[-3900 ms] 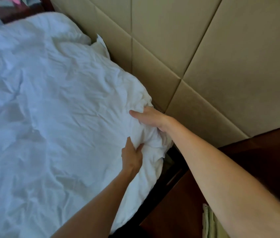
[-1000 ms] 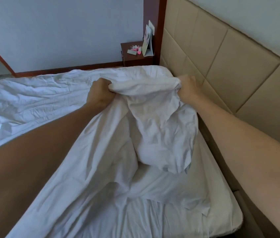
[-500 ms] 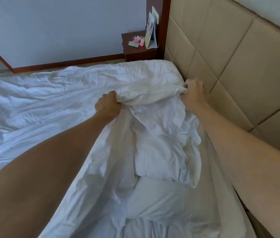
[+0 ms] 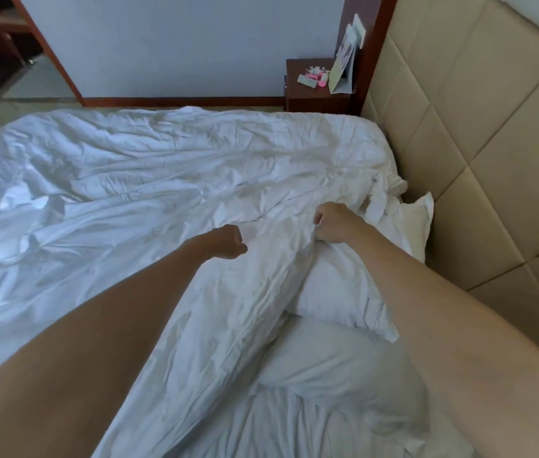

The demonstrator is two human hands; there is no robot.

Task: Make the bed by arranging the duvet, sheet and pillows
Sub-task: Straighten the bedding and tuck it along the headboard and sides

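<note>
Currently, step: spreading crumpled white duvet point(image 4: 162, 180) across bed, far of white pillows point(image 4: 344, 292).
Left hand point(image 4: 228, 242) grip: clenched, contents indiscernible.
Right hand point(image 4: 334, 223) grip: clutching duvet edge.
Advice: pull evenly toward beige padded headboard point(image 4: 479, 133).

A wide bed point(image 4: 354, 434) with a white fitted sheet stands against a tan padded panel headboard point(image 4: 479, 133). A crumpled white cotton duvet point(image 4: 129, 180) covers most of it; two plump white pillows point(image 4: 334, 292) lie near the headboard, partly under the duvet's edge.
</note>
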